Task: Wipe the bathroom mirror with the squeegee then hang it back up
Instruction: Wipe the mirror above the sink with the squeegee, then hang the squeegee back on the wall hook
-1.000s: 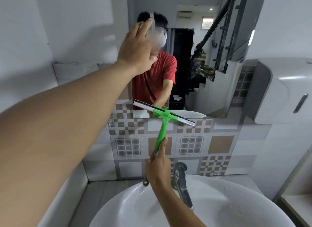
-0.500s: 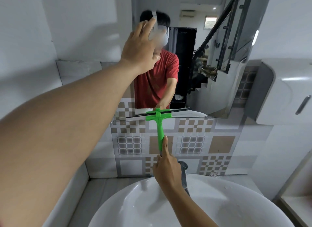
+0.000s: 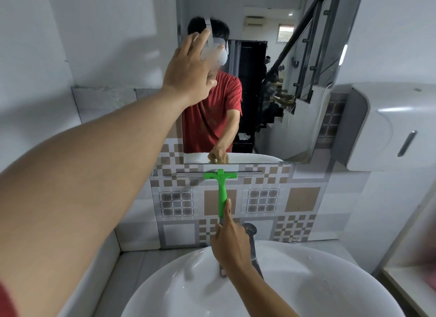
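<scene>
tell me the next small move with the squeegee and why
Probably lift the squeegee back up onto the mirror for another pass. Its blade now sits on the tiles just below the mirror's bottom edge, the right hand holds its handle, and the left hand is raised against the glass.

No writing can be read anywhere in the frame; a faint darker print sits on the red shirt (image 3: 212,113) reflected at centre, its letters too blurred to make out.
</scene>
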`<action>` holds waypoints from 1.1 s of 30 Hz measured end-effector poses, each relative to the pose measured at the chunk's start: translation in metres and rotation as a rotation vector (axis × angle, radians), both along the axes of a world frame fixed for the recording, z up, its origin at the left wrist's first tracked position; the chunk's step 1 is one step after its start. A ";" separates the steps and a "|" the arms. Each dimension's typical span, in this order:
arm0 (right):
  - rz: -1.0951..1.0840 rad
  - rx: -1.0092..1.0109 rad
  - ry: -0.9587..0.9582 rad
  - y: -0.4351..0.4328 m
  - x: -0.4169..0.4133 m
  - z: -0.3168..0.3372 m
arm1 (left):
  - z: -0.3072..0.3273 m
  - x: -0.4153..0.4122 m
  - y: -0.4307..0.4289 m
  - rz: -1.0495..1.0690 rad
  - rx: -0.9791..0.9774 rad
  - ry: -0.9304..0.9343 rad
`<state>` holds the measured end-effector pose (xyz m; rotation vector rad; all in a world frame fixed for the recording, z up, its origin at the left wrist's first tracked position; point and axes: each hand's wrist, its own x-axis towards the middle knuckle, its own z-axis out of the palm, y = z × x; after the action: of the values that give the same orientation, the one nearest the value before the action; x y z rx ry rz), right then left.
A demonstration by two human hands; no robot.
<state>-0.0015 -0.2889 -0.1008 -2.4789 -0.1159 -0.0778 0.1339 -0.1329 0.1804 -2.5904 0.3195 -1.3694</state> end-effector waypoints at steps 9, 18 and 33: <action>0.025 0.013 0.024 -0.037 -0.021 0.031 | -0.005 -0.019 -0.010 -0.008 -0.030 0.002; 0.130 -0.378 -0.097 -0.111 -0.031 0.120 | -0.060 -0.119 -0.071 -0.265 -0.208 0.364; 0.469 -0.669 -0.573 -0.169 -0.044 0.225 | -0.098 -0.190 -0.128 -0.365 -0.505 0.716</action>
<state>-0.0457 -0.4583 0.1242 -2.9211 -1.1155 -0.6346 -0.0565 -0.2607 0.0825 -3.5332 0.6406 -0.5740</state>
